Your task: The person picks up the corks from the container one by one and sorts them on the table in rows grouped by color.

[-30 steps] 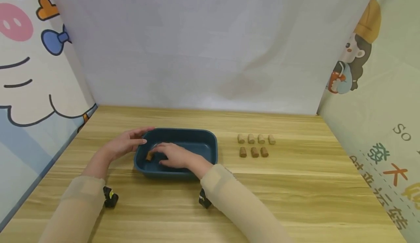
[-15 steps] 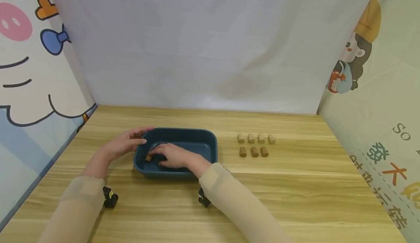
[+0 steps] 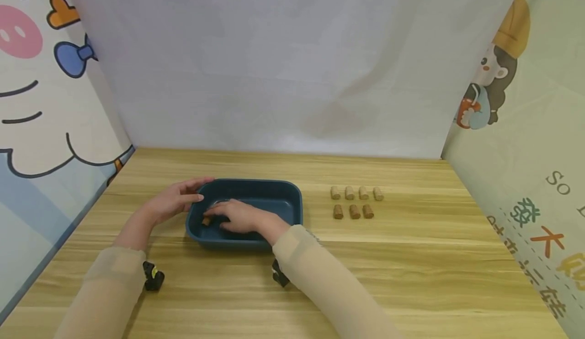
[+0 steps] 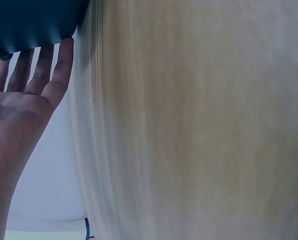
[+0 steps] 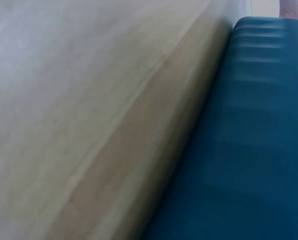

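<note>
My left hand (image 3: 168,204) rests at the left end of a blue rectangular bin (image 3: 299,207), thumb at the rim. In the left wrist view, the straight fingers (image 4: 62,67) reach the bin's outer wall. Inside the bin, my right hand (image 3: 240,216) reaches toward the left end, its fingertips touching a brown cork stopper (image 3: 206,221). The thumb stays apart from that cork, and the fingers partly hide it. The right wrist view shows the bin's outer side wall (image 5: 239,140) but not the right hand.
Right of the bin, cork stoppers stand in two rows: several pale corks (image 3: 349,193) behind and three darker corks (image 3: 354,212) in front. The wooden table (image 3: 411,273) meets a pale curtain (image 3: 274,74) at the back. Printed cloths hang on both sides.
The right hand and sleeve have shifted slightly left, and the cork under its fingertips has moved a little left too. The left hand has stayed at the bin's end.
</note>
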`<control>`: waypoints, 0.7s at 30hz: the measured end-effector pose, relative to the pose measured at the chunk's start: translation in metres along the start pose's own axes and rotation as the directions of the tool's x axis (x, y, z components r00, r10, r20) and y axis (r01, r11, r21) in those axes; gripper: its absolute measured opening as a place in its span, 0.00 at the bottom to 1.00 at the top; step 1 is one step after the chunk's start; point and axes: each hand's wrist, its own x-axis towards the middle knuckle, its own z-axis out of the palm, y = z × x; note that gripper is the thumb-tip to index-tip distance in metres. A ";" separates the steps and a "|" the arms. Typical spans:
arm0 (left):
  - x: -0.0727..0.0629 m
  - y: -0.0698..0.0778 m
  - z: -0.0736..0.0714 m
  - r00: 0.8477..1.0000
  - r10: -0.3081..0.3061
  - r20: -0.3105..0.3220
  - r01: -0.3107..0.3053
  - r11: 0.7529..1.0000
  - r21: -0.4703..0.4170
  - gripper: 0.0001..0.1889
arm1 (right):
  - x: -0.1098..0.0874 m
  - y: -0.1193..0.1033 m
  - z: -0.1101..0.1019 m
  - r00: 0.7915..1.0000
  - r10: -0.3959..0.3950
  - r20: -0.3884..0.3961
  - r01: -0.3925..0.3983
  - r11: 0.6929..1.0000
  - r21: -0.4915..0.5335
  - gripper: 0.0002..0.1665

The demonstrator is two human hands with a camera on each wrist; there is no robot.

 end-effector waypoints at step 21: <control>-0.002 0.002 0.000 1.000 0.002 0.002 -0.002 1.000 -0.004 0.30 | 0.002 0.007 0.005 0.991 0.079 -0.107 -0.061 0.985 0.163 0.14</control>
